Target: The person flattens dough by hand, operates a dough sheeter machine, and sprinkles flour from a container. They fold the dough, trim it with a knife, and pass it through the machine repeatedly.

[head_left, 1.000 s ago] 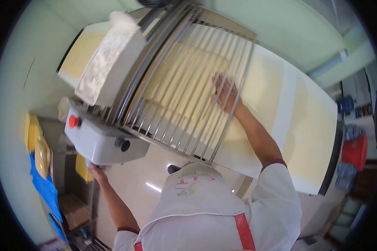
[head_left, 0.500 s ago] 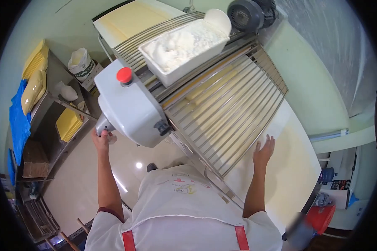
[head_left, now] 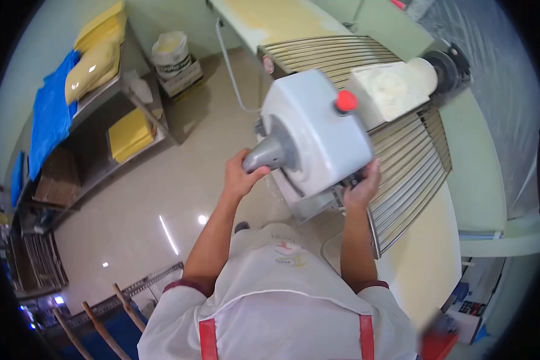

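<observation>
My left hand [head_left: 244, 175] is closed round the grey conical handle [head_left: 264, 155] on the side of a white machine housing [head_left: 324, 129]. At the housing's lower right corner, my right hand [head_left: 363, 187] has its fingers curled on a small black knob [head_left: 353, 179], which they partly cover. A red button [head_left: 345, 101] sits on top of the housing. Behind it, a white tub of flour [head_left: 390, 90] rests on the machine between two wire grates, with a round white piece [head_left: 422, 76] at its right end.
A pale belt [head_left: 426, 252] runs under the right grate [head_left: 411, 174]. At the left, a metal shelf [head_left: 96, 162] holds yellow packets and blue plastic. A white sack [head_left: 171, 54] stands by the wall. Wooden poles [head_left: 96, 324] rise at the bottom left.
My right hand has moved from the belt to the knob on the housing. My left hand has stayed on the handle. The view has shifted, so the machine appears further right.
</observation>
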Action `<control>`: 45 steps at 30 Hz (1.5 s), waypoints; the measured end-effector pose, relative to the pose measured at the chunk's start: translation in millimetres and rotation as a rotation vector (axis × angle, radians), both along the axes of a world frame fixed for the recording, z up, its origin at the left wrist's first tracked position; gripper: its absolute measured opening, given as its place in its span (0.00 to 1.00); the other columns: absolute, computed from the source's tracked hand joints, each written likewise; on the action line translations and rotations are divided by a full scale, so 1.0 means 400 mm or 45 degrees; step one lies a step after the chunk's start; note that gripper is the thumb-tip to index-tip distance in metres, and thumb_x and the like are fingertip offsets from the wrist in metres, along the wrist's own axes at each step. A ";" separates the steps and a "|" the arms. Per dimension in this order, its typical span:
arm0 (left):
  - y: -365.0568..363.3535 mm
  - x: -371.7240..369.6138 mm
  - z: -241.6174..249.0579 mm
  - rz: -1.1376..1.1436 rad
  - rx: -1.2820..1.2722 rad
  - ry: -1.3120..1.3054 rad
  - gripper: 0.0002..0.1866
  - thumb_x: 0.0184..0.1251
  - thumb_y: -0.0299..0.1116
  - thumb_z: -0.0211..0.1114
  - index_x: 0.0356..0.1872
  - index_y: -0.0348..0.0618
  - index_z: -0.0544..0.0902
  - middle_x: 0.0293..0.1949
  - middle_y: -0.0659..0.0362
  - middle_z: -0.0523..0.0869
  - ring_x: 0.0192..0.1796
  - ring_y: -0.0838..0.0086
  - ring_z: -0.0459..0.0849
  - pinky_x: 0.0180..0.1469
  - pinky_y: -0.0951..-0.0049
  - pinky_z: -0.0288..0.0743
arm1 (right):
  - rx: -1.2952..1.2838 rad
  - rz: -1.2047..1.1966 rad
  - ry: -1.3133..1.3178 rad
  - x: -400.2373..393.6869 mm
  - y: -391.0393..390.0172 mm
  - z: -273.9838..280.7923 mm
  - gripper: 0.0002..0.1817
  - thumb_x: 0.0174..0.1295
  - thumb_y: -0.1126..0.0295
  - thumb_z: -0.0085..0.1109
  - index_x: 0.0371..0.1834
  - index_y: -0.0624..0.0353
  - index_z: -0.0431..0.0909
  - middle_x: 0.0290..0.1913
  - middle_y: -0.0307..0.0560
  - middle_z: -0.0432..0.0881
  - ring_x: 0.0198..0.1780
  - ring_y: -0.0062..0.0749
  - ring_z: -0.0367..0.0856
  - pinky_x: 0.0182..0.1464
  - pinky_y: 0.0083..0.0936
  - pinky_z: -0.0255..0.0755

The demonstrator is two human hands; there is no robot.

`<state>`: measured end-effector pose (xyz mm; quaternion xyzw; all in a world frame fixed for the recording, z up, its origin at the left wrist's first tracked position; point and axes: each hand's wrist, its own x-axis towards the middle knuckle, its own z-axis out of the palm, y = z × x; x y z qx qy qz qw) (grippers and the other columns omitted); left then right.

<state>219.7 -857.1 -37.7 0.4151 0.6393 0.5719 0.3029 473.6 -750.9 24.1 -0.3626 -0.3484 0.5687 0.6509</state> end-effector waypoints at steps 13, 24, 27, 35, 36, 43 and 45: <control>0.003 -0.034 -0.081 -0.107 0.213 0.215 0.20 0.50 0.44 0.77 0.25 0.37 0.81 0.16 0.55 0.79 0.18 0.70 0.76 0.26 0.69 0.71 | 0.017 -0.221 -0.105 -0.017 -0.001 0.014 0.22 0.75 0.52 0.41 0.40 0.59 0.75 0.35 0.38 0.79 0.38 0.22 0.75 0.43 0.24 0.70; 0.011 -0.060 -0.069 -0.166 0.152 0.196 0.21 0.41 0.45 0.81 0.28 0.39 0.84 0.22 0.51 0.84 0.25 0.57 0.83 0.32 0.66 0.76 | 0.739 -0.503 -1.066 -0.020 0.009 0.063 0.23 0.75 0.55 0.42 0.55 0.66 0.73 0.51 0.51 0.79 0.51 0.36 0.77 0.59 0.31 0.67; 0.012 -0.061 -0.081 -0.161 0.149 0.187 0.22 0.40 0.45 0.81 0.28 0.39 0.83 0.21 0.51 0.83 0.25 0.58 0.83 0.32 0.66 0.76 | 1.078 -0.517 -1.317 -0.105 -0.009 0.145 0.24 0.75 0.56 0.40 0.53 0.69 0.74 0.52 0.55 0.79 0.53 0.41 0.76 0.62 0.34 0.65; 0.014 -0.049 -0.093 -0.159 0.187 0.052 0.19 0.43 0.43 0.80 0.28 0.39 0.82 0.21 0.54 0.82 0.25 0.69 0.83 0.32 0.69 0.75 | 1.112 -0.218 -1.550 -0.114 -0.024 0.184 0.21 0.72 0.61 0.39 0.43 0.65 0.81 0.50 0.53 0.82 0.55 0.47 0.76 0.61 0.40 0.62; 0.017 -0.060 -0.088 -0.153 0.188 0.085 0.19 0.44 0.42 0.79 0.28 0.39 0.82 0.21 0.55 0.82 0.25 0.71 0.83 0.32 0.69 0.75 | 1.121 -0.208 -1.572 -0.106 -0.023 0.182 0.20 0.72 0.62 0.39 0.44 0.64 0.81 0.51 0.53 0.82 0.55 0.47 0.76 0.61 0.40 0.62; -0.020 0.027 -0.039 0.173 0.272 0.151 0.24 0.55 0.38 0.72 0.49 0.36 0.76 0.47 0.51 0.81 0.51 0.65 0.79 0.57 0.66 0.69 | 0.867 -0.128 -1.382 0.122 -0.072 0.138 0.18 0.68 0.62 0.52 0.53 0.63 0.77 0.61 0.54 0.76 0.66 0.46 0.70 0.70 0.41 0.57; -0.036 0.110 0.009 0.390 0.502 0.329 0.26 0.60 0.35 0.66 0.57 0.33 0.70 0.59 0.47 0.74 0.63 0.59 0.71 0.67 0.62 0.59 | 0.593 -0.291 -1.248 0.293 -0.069 0.081 0.19 0.68 0.62 0.52 0.55 0.64 0.76 0.61 0.53 0.76 0.65 0.43 0.71 0.69 0.38 0.60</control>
